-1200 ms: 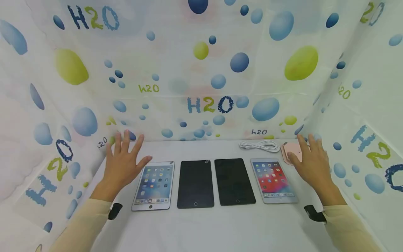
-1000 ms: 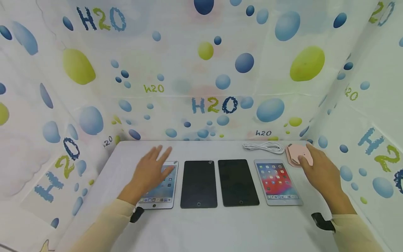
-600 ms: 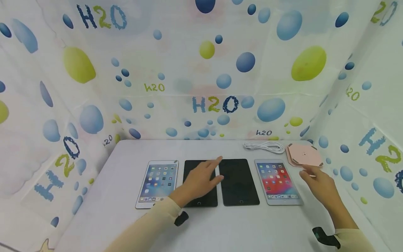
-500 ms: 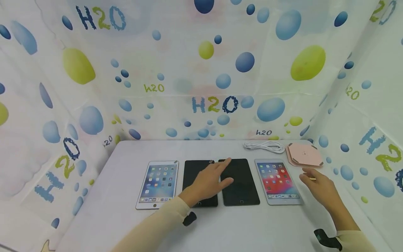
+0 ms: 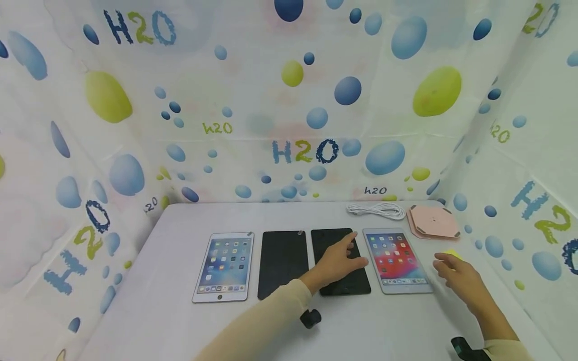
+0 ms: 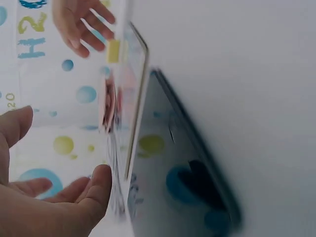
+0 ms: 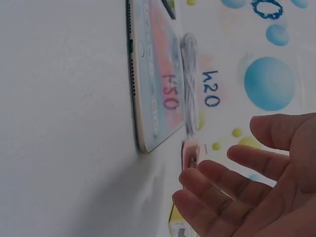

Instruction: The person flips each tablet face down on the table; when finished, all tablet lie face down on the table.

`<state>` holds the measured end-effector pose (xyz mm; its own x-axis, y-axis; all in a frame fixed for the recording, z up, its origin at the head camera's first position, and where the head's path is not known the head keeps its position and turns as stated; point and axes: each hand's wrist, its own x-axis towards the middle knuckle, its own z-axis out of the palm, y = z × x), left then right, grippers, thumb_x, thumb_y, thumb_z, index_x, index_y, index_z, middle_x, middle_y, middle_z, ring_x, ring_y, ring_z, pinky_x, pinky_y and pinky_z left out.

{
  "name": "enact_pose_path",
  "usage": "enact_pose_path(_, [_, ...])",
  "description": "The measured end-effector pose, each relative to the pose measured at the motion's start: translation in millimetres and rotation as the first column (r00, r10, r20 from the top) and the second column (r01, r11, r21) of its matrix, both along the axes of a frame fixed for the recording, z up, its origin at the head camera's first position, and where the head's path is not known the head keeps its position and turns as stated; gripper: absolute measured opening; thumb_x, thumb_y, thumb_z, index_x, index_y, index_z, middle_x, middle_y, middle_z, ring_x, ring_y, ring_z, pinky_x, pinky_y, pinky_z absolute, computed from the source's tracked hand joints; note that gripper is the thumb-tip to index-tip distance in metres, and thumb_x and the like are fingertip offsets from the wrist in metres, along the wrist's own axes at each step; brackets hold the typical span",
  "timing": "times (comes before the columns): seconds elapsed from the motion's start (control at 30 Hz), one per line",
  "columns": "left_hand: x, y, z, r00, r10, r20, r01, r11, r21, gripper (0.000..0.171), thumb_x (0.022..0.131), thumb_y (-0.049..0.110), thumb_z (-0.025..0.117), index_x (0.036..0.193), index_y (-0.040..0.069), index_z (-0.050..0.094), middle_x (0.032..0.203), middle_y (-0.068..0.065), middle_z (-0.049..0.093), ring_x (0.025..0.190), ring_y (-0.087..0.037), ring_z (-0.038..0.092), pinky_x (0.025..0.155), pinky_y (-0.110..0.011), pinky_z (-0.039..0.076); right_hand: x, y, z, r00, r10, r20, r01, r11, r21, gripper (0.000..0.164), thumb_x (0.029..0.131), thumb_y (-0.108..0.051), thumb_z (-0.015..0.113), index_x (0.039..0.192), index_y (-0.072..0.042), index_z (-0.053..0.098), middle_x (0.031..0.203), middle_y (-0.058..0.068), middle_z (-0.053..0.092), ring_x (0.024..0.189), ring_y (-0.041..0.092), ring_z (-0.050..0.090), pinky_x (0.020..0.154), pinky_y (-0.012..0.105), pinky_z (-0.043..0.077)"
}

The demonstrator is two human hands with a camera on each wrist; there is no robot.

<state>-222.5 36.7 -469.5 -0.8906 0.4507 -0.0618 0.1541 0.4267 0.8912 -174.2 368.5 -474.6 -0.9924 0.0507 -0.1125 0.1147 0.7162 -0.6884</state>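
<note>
My left hand (image 5: 336, 260) hovers over the second black tablet (image 5: 349, 290), fingers spread and holding nothing. In the left wrist view that hand (image 6: 64, 197) has bent fingers apart from each other. At the right, my right hand (image 5: 462, 278) is beside a small yellow block (image 5: 453, 253) on the table, partly hidden by the fingers. The right wrist view shows the hand (image 7: 247, 187) with relaxed fingers and the yellow block (image 7: 177, 217) behind the fingertips. Between the hands lies a white tablet (image 5: 397, 260) with a red and blue screen.
Another black tablet (image 5: 282, 260) and a white tablet with a lit screen (image 5: 224, 265) lie to the left in the row. Behind are a coiled white cable (image 5: 377, 210) and a flat pink item with dark corners (image 5: 434, 221). Printed cloth walls (image 5: 253, 165) enclose the table.
My left hand has swept rightward from the left white tablet to the second black one. My right hand has left the pink item and come nearer; the yellow block now shows by it.
</note>
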Motion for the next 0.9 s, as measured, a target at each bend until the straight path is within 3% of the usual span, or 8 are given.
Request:
enact_pose_path(0.13, [2.5,22.8,0.7,0.974,0.072,0.213,-0.112,0.977,0.181,0.077,0.092,0.035,0.075,0.158,0.025,0.037,0.151,-0.014,0.05,0.13,-0.03,0.056,0.107,-0.053,0.048,-0.4,3.0,-3.8,0.999,-0.012,0.046,0.015,0.998,-0.054,0.062,0.109,-0.039,0.042,0.149,0.008,0.038,0.143,0.038,0.048,0.122,0.049,0.058,0.09,0.051,0.058])
enact_pose_path(0.33, [5.8,43.0,-0.7,0.895,0.081,0.438,-0.243,0.913,0.328,0.074,0.089,0.024,0.078,0.154,0.018,0.042,0.15,-0.018,0.047,0.131,-0.033,0.053,0.108,-0.054,0.047,-0.9,5.4,-12.9,0.995,-0.026,0.099,0.036,0.995,-0.095,0.066,0.109,-0.042,0.041,0.153,0.007,0.032,0.146,0.037,0.045,0.126,0.05,0.055,0.094,0.052,0.057])
enact_pose_path(0.4, [8.3,47.5,-2.1,0.878,0.075,0.473,-0.263,0.901,0.345,0.074,0.089,0.023,0.079,0.153,0.018,0.043,0.152,-0.018,0.046,0.136,-0.034,0.048,0.108,-0.055,0.046,0.2,5.8,-13.0,0.994,-0.026,0.106,0.037,0.994,-0.105,0.066,0.109,-0.041,0.042,0.154,0.006,0.03,0.146,0.037,0.046,0.125,0.05,0.056,0.093,0.052,0.057])
enact_pose_path(0.5, [10.5,51.2,-3.7,0.869,0.073,0.489,-0.273,0.895,0.352,0.072,0.09,0.022,0.078,0.153,0.018,0.043,0.153,-0.017,0.044,0.14,-0.035,0.045,0.108,-0.057,0.045,-1.0,4.5,-13.8,0.993,-0.018,0.115,0.035,0.99,-0.14,0.068,0.108,-0.039,0.045,0.155,0.006,0.026,0.146,0.038,0.046,0.124,0.049,0.058,0.092,0.052,0.057])
enact_pose_path(0.63, [11.4,55.3,-6.2,0.861,0.06,0.505,-0.274,0.891,0.362,0.071,0.09,0.021,0.077,0.153,0.017,0.043,0.154,-0.018,0.044,0.139,-0.036,0.045,0.107,-0.059,0.045,-2.4,2.7,-16.7,0.992,-0.028,0.127,0.049,0.984,-0.172,0.07,0.107,-0.039,0.048,0.156,0.005,0.024,0.146,0.039,0.044,0.124,0.049,0.058,0.093,0.051,0.057])
enact_pose_path(0.73, [11.7,57.0,-8.7,0.843,0.047,0.536,-0.281,0.888,0.365,0.07,0.091,0.02,0.077,0.152,0.018,0.043,0.153,-0.02,0.044,0.135,-0.039,0.049,0.106,-0.06,0.046,-2.3,0.6,-18.4,0.991,-0.032,0.133,0.057,0.982,-0.182,0.071,0.106,-0.038,0.051,0.156,0.005,0.024,0.147,0.04,0.042,0.126,0.05,0.057,0.093,0.048,0.058])
enact_pose_path(0.9, [11.6,58.6,-12.0,0.821,0.024,0.57,-0.263,0.903,0.341,0.068,0.092,0.021,0.075,0.152,0.017,0.043,0.145,-0.018,0.051,0.13,-0.043,0.052,0.104,-0.061,0.047,-1.1,-0.3,-20.4,0.99,-0.045,0.134,0.073,0.974,-0.212,0.071,0.106,-0.036,0.052,0.155,0.007,0.025,0.148,0.04,0.041,0.128,0.05,0.055,0.092,0.044,0.059])
